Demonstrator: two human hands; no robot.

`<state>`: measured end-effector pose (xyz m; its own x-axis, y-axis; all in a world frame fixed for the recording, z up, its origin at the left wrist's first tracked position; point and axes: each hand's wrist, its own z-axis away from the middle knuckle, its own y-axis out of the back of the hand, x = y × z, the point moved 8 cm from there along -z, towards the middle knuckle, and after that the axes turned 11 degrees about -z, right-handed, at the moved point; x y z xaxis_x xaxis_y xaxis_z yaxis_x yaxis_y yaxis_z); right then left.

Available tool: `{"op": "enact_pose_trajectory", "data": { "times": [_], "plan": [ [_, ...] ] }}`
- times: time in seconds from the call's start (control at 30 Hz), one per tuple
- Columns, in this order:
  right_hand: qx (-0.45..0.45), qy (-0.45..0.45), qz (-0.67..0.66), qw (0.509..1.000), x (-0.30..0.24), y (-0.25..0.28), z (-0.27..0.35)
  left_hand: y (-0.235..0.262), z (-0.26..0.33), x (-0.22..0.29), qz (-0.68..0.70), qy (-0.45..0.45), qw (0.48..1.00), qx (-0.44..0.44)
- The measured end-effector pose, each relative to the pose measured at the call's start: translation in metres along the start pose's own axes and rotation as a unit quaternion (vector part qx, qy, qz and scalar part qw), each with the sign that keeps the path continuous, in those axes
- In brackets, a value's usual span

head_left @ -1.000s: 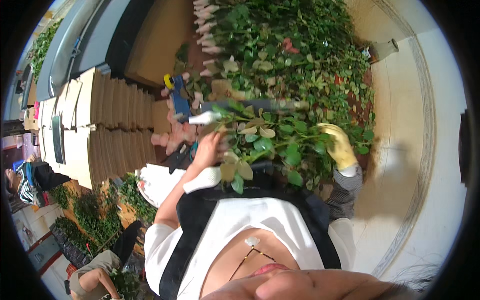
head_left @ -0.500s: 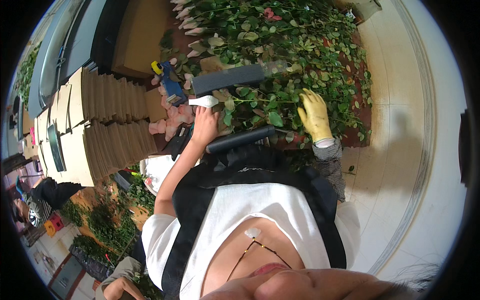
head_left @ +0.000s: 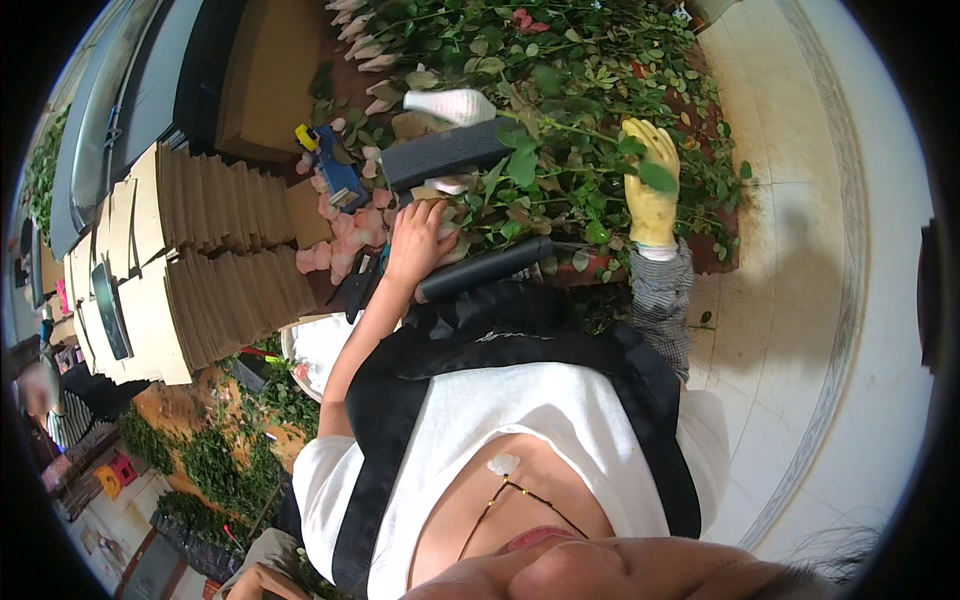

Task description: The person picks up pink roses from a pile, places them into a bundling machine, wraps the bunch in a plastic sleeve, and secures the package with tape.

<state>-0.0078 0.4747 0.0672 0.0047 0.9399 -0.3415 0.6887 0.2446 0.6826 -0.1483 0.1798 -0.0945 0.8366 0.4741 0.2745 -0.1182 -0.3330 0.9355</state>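
Nearest, the bare left hand [head_left: 418,238] lay flat with fingers spread loosely on the bench edge, gripping nothing, just beside a long black padded bar [head_left: 485,268]. The right hand [head_left: 650,185] — in a yellow rubber glove — was raised among the leafy green rose stems [head_left: 560,150]; its fingers stood open, though whether they pinched a stem I could not tell. Beyond lay a ribbed black block [head_left: 445,153], scattered pale pink petals [head_left: 345,235] and a blue tape dispenser [head_left: 335,170]. Stacked brown cardboard sheets [head_left: 215,260] filled the left.
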Motion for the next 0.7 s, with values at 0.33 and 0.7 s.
{"op": "enact_pose_trajectory", "data": {
  "times": [0.33, 0.7],
  "plan": [
    [-0.122, -0.091, -0.103, 0.983, -0.025, -0.054, 0.089, -0.034, -0.001, -0.04, 0.463, 0.127, 0.873, -0.091],
    [-0.197, -0.374, -0.19, 0.886, 0.048, -0.121, 0.15, -0.035, -0.015, -0.061, 0.419, 0.137, 0.86, -0.256]
  ]
}}
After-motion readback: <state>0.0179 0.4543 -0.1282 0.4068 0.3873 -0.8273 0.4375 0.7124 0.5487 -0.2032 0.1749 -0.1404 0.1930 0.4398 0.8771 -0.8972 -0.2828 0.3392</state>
